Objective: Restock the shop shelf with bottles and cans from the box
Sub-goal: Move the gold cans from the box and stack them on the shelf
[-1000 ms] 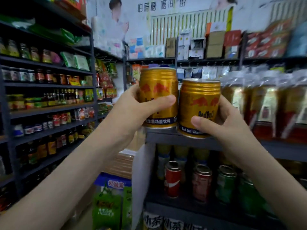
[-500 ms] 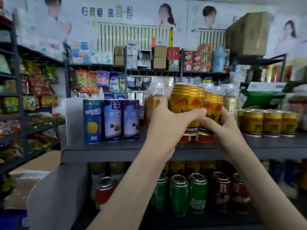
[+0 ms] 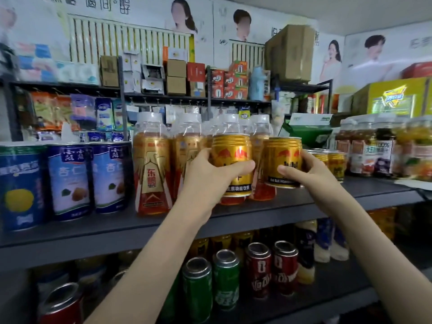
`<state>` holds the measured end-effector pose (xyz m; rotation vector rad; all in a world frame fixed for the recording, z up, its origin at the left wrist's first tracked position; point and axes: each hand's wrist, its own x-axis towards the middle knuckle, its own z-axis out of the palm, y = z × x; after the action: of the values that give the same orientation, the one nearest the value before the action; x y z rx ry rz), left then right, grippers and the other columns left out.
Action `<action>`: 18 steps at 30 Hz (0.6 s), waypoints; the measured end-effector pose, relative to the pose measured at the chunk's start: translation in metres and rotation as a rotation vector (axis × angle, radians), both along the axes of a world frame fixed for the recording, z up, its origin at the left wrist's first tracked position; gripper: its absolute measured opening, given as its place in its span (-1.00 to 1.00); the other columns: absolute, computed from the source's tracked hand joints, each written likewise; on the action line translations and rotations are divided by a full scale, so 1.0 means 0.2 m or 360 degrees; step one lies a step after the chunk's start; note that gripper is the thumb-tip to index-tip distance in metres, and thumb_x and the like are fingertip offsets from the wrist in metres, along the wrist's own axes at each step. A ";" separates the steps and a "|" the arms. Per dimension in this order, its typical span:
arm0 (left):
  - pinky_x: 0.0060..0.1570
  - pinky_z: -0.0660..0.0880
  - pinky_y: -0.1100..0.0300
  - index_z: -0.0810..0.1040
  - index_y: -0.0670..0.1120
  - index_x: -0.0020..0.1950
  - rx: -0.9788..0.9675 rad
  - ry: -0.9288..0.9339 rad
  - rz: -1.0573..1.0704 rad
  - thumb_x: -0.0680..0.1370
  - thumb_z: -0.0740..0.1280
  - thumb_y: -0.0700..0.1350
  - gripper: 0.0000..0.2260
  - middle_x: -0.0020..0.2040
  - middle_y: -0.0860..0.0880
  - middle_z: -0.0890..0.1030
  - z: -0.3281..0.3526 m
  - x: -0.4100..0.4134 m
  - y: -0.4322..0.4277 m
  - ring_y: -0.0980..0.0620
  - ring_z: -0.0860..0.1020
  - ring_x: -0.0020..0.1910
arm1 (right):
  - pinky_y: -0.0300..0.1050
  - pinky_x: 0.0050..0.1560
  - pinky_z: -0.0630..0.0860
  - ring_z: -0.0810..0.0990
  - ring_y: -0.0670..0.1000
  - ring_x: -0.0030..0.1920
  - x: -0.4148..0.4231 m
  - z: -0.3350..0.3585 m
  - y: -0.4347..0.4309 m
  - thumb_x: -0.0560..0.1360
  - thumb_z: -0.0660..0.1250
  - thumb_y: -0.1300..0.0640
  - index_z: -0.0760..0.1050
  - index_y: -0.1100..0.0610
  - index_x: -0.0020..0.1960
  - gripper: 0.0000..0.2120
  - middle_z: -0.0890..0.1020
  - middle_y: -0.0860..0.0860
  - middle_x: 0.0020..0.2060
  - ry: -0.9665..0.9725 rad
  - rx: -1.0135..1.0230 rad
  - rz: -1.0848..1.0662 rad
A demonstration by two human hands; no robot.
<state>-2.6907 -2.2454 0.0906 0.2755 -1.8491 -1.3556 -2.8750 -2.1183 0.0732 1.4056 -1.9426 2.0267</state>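
While our left hand (image 3: 210, 174) curls around one gold can (image 3: 231, 164) and our right hand (image 3: 313, 176) around a second can (image 3: 282, 160), we hold both upright over the grey shelf (image 3: 304, 206), with bottles (image 3: 152, 164) at nine o'clock and stocked cans (image 3: 332, 162) at three.

- Behind left can (image 3: 233, 157): fingers of left hand (image 3: 210, 176), unseen; label part-covered by thumb.
- Behind right can (image 3: 282, 160): fingers of right hand (image 3: 311, 174), likewise unseen.
- Masked in part by cans and hands: bottles (image 3: 152, 164) and gold cans (image 3: 336, 162).
- Cut by left edge: blue can (image 3: 16, 183).
- Cut by bottom edge and blurred: red can (image 3: 63, 305).
- Blurred beyond reading: packs (image 3: 35, 61) top left, jars (image 3: 418, 148) far right.
- Unclear whether either held can touches the shelf (image 3: 93, 228).
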 end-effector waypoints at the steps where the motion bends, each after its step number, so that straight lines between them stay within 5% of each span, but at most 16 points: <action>1: -0.25 0.42 0.28 0.48 0.09 0.19 -0.0023 -0.0012 0.0011 0.30 0.55 0.07 -0.50 0.01 0.14 0.62 -0.01 -0.03 0.01 0.16 0.57 -0.03 | -0.16 0.02 0.52 0.65 -0.06 0.03 -0.06 0.00 0.02 0.27 0.50 -0.02 0.48 0.01 0.19 -0.49 0.67 -0.06 0.01 -0.0024 0.0029 -0.0030; 6: -0.17 0.45 0.31 0.52 0.13 0.10 -0.0082 -0.0063 0.0002 0.30 0.56 0.04 -0.57 -0.02 0.15 0.64 -0.03 -0.23 0.07 0.20 0.59 -0.06 | -0.20 -0.01 0.50 0.61 -0.07 -0.02 -0.38 -0.03 0.14 0.39 0.49 0.14 0.41 0.07 0.22 -0.55 0.63 0.00 0.03 0.0010 0.0350 -0.0156; 10: -0.18 0.43 0.32 0.52 0.12 0.12 -0.0065 -0.0067 0.0048 0.29 0.56 0.03 -0.55 0.00 0.14 0.63 -0.05 -0.37 0.12 0.18 0.58 -0.02 | -0.20 0.02 0.39 0.50 -0.17 -0.09 -0.56 -0.06 0.16 0.42 0.48 0.16 0.20 0.12 0.47 -0.28 0.51 -0.12 -0.06 0.0030 0.0473 -0.0196; 14: -0.22 0.42 0.27 0.50 0.17 0.07 -0.0114 -0.0066 0.0126 0.28 0.55 0.08 -0.58 -0.03 0.19 0.61 -0.07 -0.44 0.17 0.22 0.55 -0.05 | -0.27 -0.09 0.44 0.53 -0.16 -0.05 -0.66 -0.02 0.17 0.44 0.46 0.16 0.21 -0.03 0.30 -0.42 0.54 -0.11 -0.02 0.0041 0.0633 -0.0075; 18: -0.13 0.44 0.33 0.49 0.21 -0.01 -0.0204 -0.0071 0.0108 0.25 0.55 0.11 -0.61 -0.04 0.22 0.62 -0.07 -0.50 0.22 0.26 0.56 -0.03 | 0.00 0.26 0.45 0.55 0.00 0.15 -0.75 0.00 0.17 0.43 0.46 0.09 0.22 0.02 0.37 -0.38 0.54 0.01 0.18 0.0118 0.0796 -0.0010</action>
<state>-2.7915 -2.2008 0.0773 0.3009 -1.9369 -1.1881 -3.0255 -2.0838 0.0741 1.5140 -2.5269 1.5143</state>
